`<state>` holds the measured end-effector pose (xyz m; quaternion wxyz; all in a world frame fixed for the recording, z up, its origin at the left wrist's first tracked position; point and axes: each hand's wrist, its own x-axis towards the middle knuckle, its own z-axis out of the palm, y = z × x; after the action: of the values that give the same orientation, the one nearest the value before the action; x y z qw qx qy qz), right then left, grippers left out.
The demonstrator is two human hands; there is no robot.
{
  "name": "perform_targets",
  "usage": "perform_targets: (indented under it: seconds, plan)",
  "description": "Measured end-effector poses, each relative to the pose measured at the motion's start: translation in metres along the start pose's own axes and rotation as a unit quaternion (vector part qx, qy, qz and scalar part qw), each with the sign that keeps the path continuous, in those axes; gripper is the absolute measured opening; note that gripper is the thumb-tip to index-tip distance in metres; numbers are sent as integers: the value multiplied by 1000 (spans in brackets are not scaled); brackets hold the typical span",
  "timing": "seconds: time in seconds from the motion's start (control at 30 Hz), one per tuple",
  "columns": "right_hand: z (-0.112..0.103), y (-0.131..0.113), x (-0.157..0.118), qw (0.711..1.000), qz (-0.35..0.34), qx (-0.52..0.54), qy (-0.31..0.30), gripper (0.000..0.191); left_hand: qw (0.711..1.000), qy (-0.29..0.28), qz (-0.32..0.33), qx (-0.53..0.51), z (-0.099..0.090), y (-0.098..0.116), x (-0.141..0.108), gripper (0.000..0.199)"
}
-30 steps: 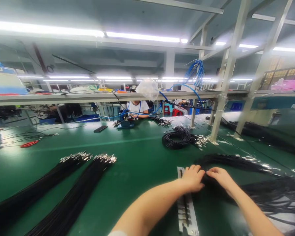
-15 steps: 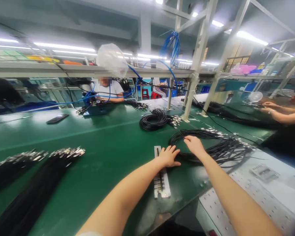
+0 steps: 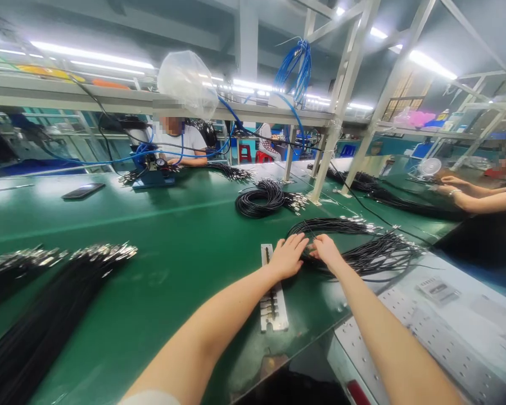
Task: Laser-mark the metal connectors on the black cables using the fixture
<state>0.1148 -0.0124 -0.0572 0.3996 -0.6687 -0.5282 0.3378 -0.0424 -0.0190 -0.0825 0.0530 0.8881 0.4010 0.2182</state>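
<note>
A looped bundle of black cables [image 3: 375,256] with metal-tipped ends lies on the green table in front of me. My left hand [image 3: 287,256] is at the loop's left end, its fingers close together and curved over the cables, the thumb mostly hidden. Close beside it, my right hand [image 3: 325,250] has its fingers bent in a pinch on cables of the same bundle; the fingertips are partly hidden. Under my left wrist lies a narrow slotted metal fixture [image 3: 274,304], which neither hand grips.
A coiled cable bundle [image 3: 261,198] sits farther back, near frame posts [image 3: 325,163]. Long cable bundles [image 3: 59,304] lie at left, beyond them a phone [image 3: 83,191] and a small blue machine [image 3: 154,174]. A perforated metal box [image 3: 409,332] stands right. Co-workers sit opposite and at right.
My right hand has come down and left, close to my left hand. The left hand's spread fingers have drawn together over the cables. The whole view has shifted slightly.
</note>
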Motion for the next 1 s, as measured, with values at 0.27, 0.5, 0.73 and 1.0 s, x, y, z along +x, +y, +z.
perform_targets:
  seconds: [0.27,0.5,0.73,1.0]
  plan:
    - [-25,-26,-4,989,12,38,-143,25,993,47,55,-95,21,-7,-7,79]
    - [-13,-29,-6,990,-5,85,-111,25,998,-14,52,-37,19,-2,-8,57]
    - [-71,-112,7,961,-121,183,168,12,983,-138,-2,-117,17,5,3,44]
    - [-56,-134,-67,969,-246,10,-26,23,935,-91,-92,-332,-1,0,27,53]
